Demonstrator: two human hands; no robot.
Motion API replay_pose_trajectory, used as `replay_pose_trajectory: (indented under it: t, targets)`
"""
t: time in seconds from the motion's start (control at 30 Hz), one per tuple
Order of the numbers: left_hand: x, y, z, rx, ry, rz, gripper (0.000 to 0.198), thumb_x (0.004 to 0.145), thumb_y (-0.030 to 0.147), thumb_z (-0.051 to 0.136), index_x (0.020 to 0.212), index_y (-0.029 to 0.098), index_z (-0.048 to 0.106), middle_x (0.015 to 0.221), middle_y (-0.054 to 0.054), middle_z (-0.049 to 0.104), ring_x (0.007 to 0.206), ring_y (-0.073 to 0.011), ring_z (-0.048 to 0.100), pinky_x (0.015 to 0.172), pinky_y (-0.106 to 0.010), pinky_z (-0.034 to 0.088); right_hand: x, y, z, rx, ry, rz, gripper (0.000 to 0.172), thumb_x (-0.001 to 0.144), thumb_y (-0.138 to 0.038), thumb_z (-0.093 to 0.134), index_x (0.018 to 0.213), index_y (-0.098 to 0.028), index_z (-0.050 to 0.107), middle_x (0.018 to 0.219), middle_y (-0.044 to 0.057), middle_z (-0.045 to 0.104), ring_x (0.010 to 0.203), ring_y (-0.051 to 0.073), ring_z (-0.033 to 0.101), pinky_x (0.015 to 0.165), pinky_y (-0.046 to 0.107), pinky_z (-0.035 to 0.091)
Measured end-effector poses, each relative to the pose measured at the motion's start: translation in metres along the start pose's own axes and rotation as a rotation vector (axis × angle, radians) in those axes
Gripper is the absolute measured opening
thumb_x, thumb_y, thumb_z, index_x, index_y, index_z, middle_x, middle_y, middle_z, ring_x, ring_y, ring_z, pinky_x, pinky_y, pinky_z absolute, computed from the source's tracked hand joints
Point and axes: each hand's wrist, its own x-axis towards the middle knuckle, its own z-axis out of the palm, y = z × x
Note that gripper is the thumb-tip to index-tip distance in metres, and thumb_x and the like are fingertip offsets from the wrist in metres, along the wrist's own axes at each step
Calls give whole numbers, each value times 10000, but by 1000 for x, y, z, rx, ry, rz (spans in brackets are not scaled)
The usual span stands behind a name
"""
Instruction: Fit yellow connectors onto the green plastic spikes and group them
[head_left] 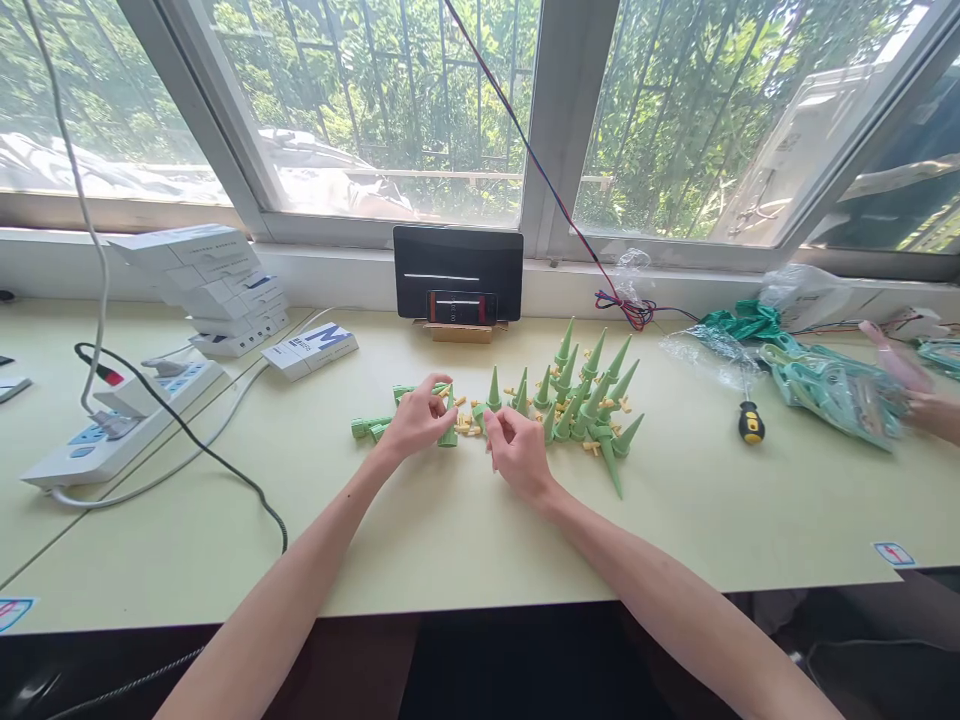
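On the table, my left hand (420, 418) has its fingers curled round a green plastic spike (448, 437), its wide end toward me. To the right, my right hand (519, 450) is closed in a pinch next to a green piece (481, 412); what lies between the fingertips is too small to make out. Small yellow valve-like parts (469, 424) are scattered between the hands. Several green cone spikes (592, 400) stand in a cluster right of my right hand, some with yellow parts at their bases. More green pieces (367, 428) lie left of my left hand.
A phone (461, 306) leans on a dark tablet (457, 260) at the back. White boxes (225, 290) and a power strip (135, 420) with cables are at left. A screwdriver (750, 422) and bagged green parts (832, 390) lie at right, near another person's hand (934, 413).
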Motion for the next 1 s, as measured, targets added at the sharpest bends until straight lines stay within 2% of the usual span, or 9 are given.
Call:
replay_pose_trajectory:
  t: [0.17,0.4,0.5,0.63,0.77,0.87,1.0]
  targets:
    - [-2,-3,3,151,-101,36,363,787,286,551,1142,207,545,492,98,499,491,-132,478,573,-253,373,-1,6,3,-69,-29,-47,491,998,-472,410,590,-211,490,444,-24,486,413,124,472,477,252,375]
    - [-2,-9,7,190,-108,67,325,802,308,535,1101,198,599,492,79,494,480,-135,466,526,-250,334,-2,6,3,-65,-55,-26,467,1010,-442,373,618,-218,491,451,-24,494,412,133,488,486,256,391]
    - [-2,-9,8,174,-67,94,273,815,332,544,1036,199,634,488,72,486,464,-131,448,517,-248,332,-2,6,3,-67,-57,-22,467,1017,-448,353,631,-222,486,461,-21,501,415,136,491,489,260,395]
    - [-1,-6,7,134,73,98,222,850,361,533,909,195,668,477,64,466,454,-121,423,545,-250,360,-2,6,3,-63,-60,-16,470,1019,-468,338,641,-225,476,465,-21,501,412,136,490,476,258,395]
    - [-1,-3,7,108,133,101,222,873,287,480,888,197,683,466,72,407,446,-110,369,558,-244,354,-2,6,2,-73,-65,-10,468,1022,-480,320,651,-229,457,460,-23,492,409,134,480,470,256,388]
    - [-1,-1,8,89,109,141,274,913,260,421,963,200,684,516,59,450,455,-109,378,553,-241,350,-2,7,2,-81,-73,-15,460,1026,-473,303,657,-233,434,464,-25,488,413,133,469,471,256,382]
    - [-3,1,10,75,48,225,310,957,250,369,1056,195,656,705,2,610,583,-126,520,634,-247,416,-1,10,4,-99,-81,-32,439,1031,-437,290,660,-236,410,479,-26,486,417,129,449,470,259,365]
